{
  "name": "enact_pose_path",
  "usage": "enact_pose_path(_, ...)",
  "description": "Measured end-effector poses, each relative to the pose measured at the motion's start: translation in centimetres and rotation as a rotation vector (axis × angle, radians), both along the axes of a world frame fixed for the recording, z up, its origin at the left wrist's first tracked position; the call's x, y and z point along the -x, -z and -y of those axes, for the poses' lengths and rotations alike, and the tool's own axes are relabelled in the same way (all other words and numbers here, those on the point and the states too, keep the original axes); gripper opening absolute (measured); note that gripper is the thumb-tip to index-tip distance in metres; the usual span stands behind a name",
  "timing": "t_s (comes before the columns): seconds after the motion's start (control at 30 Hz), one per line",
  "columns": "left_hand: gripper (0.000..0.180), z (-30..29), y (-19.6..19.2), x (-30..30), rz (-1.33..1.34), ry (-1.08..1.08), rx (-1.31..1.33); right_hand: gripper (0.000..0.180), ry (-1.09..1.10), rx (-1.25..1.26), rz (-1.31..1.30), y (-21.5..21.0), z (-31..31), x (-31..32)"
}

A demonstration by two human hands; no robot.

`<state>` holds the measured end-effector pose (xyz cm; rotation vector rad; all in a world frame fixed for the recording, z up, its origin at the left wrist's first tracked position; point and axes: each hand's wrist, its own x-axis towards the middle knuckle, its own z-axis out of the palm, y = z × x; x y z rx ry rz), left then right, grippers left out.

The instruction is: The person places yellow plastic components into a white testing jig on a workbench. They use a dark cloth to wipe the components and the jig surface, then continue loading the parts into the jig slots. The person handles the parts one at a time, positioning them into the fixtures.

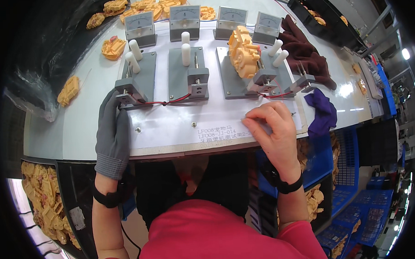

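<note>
L hand [111, 128] (gloved) is lying at L fixture's [147, 81] front corner, R hand [277, 129] (bare) curling its fingers nr table's [86, 127] front edge; both grips unclear. Yellow housing [244, 57] is standing nr R fixture's [227, 86] L edge. Black print [216, 131] is lining white sheet's [168, 124] front edge.

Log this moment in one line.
gray-gloved left hand: beside gray rectangular fixture; bare right hand: over white sheet; yellow plastic housing: on another fixture

gearbox [244, 56]: yellow | fixtures [144, 80]: grey | left glove [113, 133]: grey | cloth [321, 112]: purple
</note>
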<state>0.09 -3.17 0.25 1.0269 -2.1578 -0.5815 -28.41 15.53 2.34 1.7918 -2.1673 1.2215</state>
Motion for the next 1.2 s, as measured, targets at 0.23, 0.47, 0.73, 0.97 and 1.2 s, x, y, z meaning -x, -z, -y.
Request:
enact_pose_path(0.23,0.045,-0.4,-1.5,-0.7,0.071,-0.038,0.076,0.028,0.074,0.118,0.29,-0.4,-0.7,-0.2)
enact_pose_path(0.47,0.054,-0.7,-14.2,7.2,0.131,0.401,0.293,0.047,-0.017,0.22,0.525,-0.7,0.0,0.5)
enact_pose_path(0.73,0.062,-1.1,-16.8,21.3,0.948,0.718,0.455,0.032,-0.185,0.327,0.653,-0.1,1.4,0.1)
enact_pose_path(0.97,0.036,-0.9,-15.8,24.5,1.169,0.647,0.714,0.025,-0.149,0.286,0.635,-0.3,1.4,0.1)
enact_pose_path(1.2,0.039,2.4,-21.8,3.4,0.713,0.455,0.55,0.03,-0.235,0.317,0.554,2.7,1.4,1.4)
